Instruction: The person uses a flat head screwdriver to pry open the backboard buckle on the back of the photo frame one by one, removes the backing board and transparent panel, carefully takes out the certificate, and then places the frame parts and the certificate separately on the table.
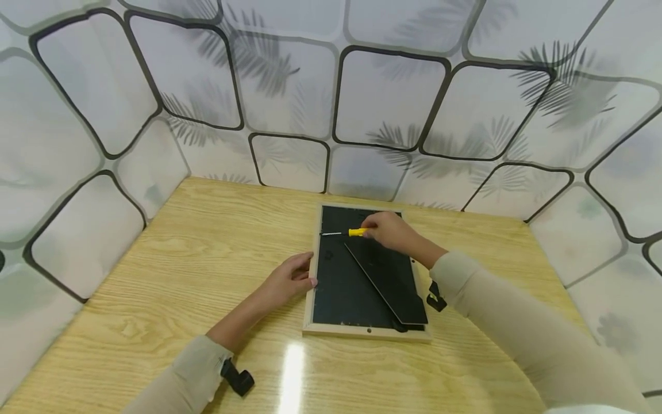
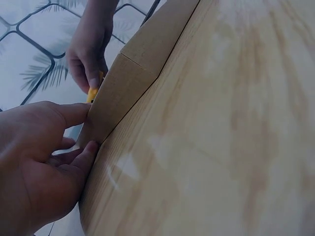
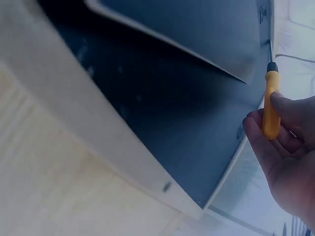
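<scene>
A picture frame (image 1: 310, 310) of light wood lies face down, its black backing board (image 1: 336, 287) showing. A black easel leg (image 1: 388, 282) slants up from the board. My right hand (image 1: 390, 230) holds a yellow-handled screwdriver (image 1: 357, 232), thumb and fingers around the handle (image 3: 271, 105). The metal shaft runs left over the board, with its tip at the inner edge of the frame's left side. My left hand (image 1: 287, 282) grips that same side lower down; in the left wrist view the frame's wooden side (image 2: 123, 88) sits against the thumb and bent fingers.
The frame lies on a wood-grain table (image 1: 222, 230) that meets a wall (image 1: 289, 109) patterned with rounded outlines and leaves. A bright light reflection (image 1: 292, 374) crosses the table in front. Black straps (image 1: 238, 376) hang at both wrists.
</scene>
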Demonstrator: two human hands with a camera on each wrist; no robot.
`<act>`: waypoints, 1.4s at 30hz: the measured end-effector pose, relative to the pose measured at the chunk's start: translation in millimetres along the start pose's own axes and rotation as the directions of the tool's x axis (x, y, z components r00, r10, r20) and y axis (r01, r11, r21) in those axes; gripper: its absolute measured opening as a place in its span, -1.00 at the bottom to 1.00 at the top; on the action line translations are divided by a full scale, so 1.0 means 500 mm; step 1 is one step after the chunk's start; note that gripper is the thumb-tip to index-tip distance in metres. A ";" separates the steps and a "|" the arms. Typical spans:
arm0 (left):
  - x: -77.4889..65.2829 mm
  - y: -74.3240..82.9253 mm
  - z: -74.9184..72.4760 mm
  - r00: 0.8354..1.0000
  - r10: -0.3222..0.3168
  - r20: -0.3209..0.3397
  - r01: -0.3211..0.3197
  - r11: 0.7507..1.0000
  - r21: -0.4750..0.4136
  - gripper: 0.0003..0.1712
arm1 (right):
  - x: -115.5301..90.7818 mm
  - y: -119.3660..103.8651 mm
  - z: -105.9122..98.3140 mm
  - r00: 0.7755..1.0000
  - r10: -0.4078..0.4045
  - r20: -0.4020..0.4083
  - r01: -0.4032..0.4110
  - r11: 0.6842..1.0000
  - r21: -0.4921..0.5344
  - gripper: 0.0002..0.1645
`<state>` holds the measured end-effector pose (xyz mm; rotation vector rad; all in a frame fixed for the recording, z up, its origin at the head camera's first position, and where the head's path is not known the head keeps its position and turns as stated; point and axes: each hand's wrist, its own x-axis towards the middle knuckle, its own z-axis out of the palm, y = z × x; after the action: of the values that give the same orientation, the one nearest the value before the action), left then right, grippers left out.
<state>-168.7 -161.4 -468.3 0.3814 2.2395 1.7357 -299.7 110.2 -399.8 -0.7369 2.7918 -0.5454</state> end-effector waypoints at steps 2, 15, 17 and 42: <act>0.000 0.000 0.002 1.000 -0.012 -0.006 0.012 1.000 -0.007 -0.15 | 0.000 0.005 0.008 1.000 0.017 -0.007 -0.016 1.000 0.025 -0.74; 0.000 0.001 0.004 1.000 -0.021 -0.008 0.021 1.000 -0.001 -0.15 | -0.007 0.008 0.033 0.998 0.052 -0.044 -0.050 0.998 0.048 -0.77; -0.001 0.003 0.005 1.000 -0.022 -0.011 0.022 1.000 0.004 -0.16 | -0.008 0.007 0.035 0.998 0.040 -0.049 -0.039 0.999 0.025 -0.77; -0.001 0.012 0.000 1.000 -0.023 -0.012 0.023 1.000 0.015 -0.16 | 0.001 -0.011 0.040 0.999 0.017 -0.041 -0.019 0.998 -0.066 -0.77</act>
<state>-168.0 -160.4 -462.5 0.3484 2.2571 1.7147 -292.0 99.7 -415.9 -0.7209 2.8640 -0.4719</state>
